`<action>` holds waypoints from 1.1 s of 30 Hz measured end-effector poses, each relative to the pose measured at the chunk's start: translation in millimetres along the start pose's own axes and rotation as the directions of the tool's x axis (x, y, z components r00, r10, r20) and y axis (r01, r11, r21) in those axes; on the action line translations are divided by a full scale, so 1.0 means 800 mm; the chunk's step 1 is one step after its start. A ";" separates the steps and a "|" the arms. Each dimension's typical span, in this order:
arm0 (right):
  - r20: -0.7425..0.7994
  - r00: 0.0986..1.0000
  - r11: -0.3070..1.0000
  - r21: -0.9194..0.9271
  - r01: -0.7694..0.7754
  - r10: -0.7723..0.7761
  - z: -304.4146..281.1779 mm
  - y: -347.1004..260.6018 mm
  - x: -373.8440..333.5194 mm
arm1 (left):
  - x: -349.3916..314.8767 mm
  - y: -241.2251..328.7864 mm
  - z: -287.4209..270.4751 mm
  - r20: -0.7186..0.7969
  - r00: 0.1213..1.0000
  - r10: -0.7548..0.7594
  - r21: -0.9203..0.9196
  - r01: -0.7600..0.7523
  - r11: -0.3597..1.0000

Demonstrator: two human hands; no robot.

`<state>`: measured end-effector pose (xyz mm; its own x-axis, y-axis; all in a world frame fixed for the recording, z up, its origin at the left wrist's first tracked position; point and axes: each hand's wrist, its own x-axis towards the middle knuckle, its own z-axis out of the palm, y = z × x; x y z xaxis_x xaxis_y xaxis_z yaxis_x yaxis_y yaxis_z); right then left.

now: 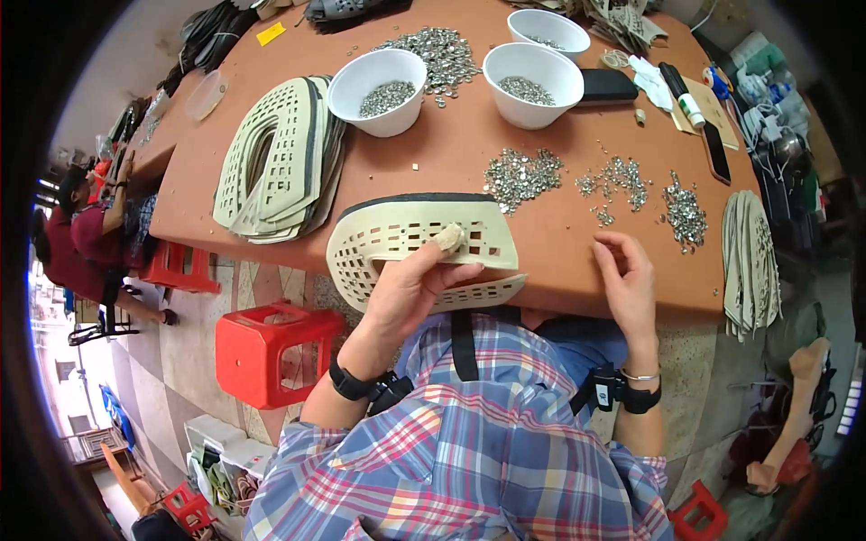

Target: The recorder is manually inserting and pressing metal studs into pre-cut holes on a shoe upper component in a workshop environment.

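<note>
My left hand grips a cream, U-shaped shoe upper with rows of rectangular holes and a dark edge along its far side. The thumb lies on top, its tip under a beige wrap; the other fingers are mostly hidden beneath. At the table's near edge, apart from the upper, my right hand is closed in a pinch, thumb and forefinger tips close together. Anything between them is too small to make out. Beyond the hands lie loose piles of small silvery studs, smaller ones and another farther right.
A stack of similar uppers lies left on the brown table. White bowls of studs stand beyond. Grey-beige pieces hang over the right edge. A red stool is at left; another person sits farther off.
</note>
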<state>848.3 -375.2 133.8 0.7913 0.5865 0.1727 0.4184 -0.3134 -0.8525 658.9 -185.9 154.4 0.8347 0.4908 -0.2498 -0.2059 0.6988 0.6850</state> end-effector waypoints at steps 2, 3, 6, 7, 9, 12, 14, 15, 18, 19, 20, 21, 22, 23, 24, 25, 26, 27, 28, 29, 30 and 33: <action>-0.010 1.000 1.000 0.004 -0.003 0.003 0.009 0.003 0.000 | 0.000 -0.006 -0.010 0.013 1.000 0.000 -0.075 0.001 0.997; -0.025 0.999 1.000 -0.011 -0.022 0.022 0.013 0.006 0.000 | 0.000 -0.006 -0.013 0.019 1.000 0.005 -0.039 -0.005 0.999; -0.057 0.998 0.998 -0.046 -0.034 0.031 0.016 0.001 0.009 | 0.002 -0.011 -0.013 0.037 0.999 0.010 -0.006 -0.010 1.000; -0.028 1.000 0.998 -0.065 -0.002 0.000 0.018 -0.003 0.014 | 0.001 -0.012 -0.014 0.035 0.999 0.010 0.035 -0.012 0.999; 0.003 1.000 0.996 -0.086 0.027 -0.027 0.022 -0.012 0.020 | 0.000 -0.013 -0.012 0.033 0.999 0.008 0.073 -0.010 0.997; 0.051 0.997 0.990 -0.129 0.063 -0.056 0.029 -0.016 0.025 | -0.001 -0.011 -0.011 -0.021 0.999 0.026 0.130 -0.023 0.991; 0.058 0.984 0.957 -0.233 0.175 -0.166 0.034 -0.014 0.026 | -0.002 -0.009 -0.012 -0.010 1.000 0.019 0.047 -0.018 0.999; 0.068 0.984 0.958 -0.226 0.175 -0.164 0.035 -0.012 0.027 | -0.002 -0.009 -0.012 -0.023 1.000 0.020 0.048 -0.019 0.999; 0.087 0.971 0.936 -0.262 0.237 -0.222 0.035 -0.007 0.026 | 0.002 -0.011 -0.010 -0.011 0.999 -0.031 -0.041 0.031 0.999; 0.047 0.992 0.984 -0.133 0.122 -0.117 0.036 -0.010 0.024 | 0.003 -0.010 -0.010 0.034 0.998 -0.060 -0.090 0.063 0.994; 0.021 1.000 1.000 0.001 0.004 -0.004 0.036 -0.013 0.021 | 0.004 -0.010 -0.010 0.082 0.993 -0.086 -0.138 0.097 0.986; 0.068 0.992 0.983 0.145 -0.115 0.107 0.035 -0.019 0.017 | 0.007 -0.011 -0.009 0.085 0.991 -0.100 -0.105 0.108 0.989; 0.077 0.991 0.982 0.145 -0.120 0.109 0.034 -0.031 0.014 | 0.007 -0.012 -0.010 0.076 0.992 -0.100 -0.108 0.108 0.988; 0.150 0.981 0.934 0.317 -0.168 0.126 0.033 -0.046 0.011 | 0.008 -0.013 -0.010 0.079 0.991 -0.108 -0.105 0.116 0.988; 0.215 0.968 0.854 0.471 -0.221 0.131 0.031 -0.060 0.008 | 0.009 -0.013 -0.009 0.090 0.989 -0.119 -0.102 0.128 0.986; 0.218 0.967 0.853 0.470 -0.225 0.135 0.032 -0.070 0.005 | 0.011 -0.014 -0.009 0.083 0.989 -0.124 -0.094 0.132 0.987; 0.287 0.950 0.809 0.524 -0.266 0.126 0.035 -0.079 0.002 | 0.010 -0.015 -0.007 0.079 0.989 -0.128 -0.095 0.135 0.986; 0.351 0.930 0.762 0.571 -0.305 0.110 0.038 -0.085 0.000 | 0.010 -0.015 -0.003 0.082 0.990 -0.117 -0.058 0.122 0.991; 0.349 0.930 0.762 0.570 -0.307 0.113 0.042 -0.088 -0.002 | 0.011 -0.016 0.000 0.084 0.991 -0.106 -0.021 0.108 0.994; 0.380 0.916 0.743 0.574 -0.345 0.131 0.047 -0.090 -0.003 | 0.011 -0.017 0.002 0.085 0.990 -0.109 -0.022 0.111 0.994; 0.412 0.899 0.723 0.577 -0.381 0.146 0.049 -0.090 -0.004 | 0.011 -0.018 0.003 0.097 0.990 -0.104 -0.005 0.105 0.994; 0.328 0.941 0.814 0.520 -0.257 0.087 0.054 -0.082 -0.006 | 0.010 -0.019 0.005 0.100 0.990 -0.099 0.027 0.097 0.995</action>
<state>798.2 -325.5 167.5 0.6346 0.7693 -0.0739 -0.0949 -0.0172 -0.9953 670.8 -195.2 144.9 0.8977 0.3649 -0.2471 -0.1101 0.7286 0.6761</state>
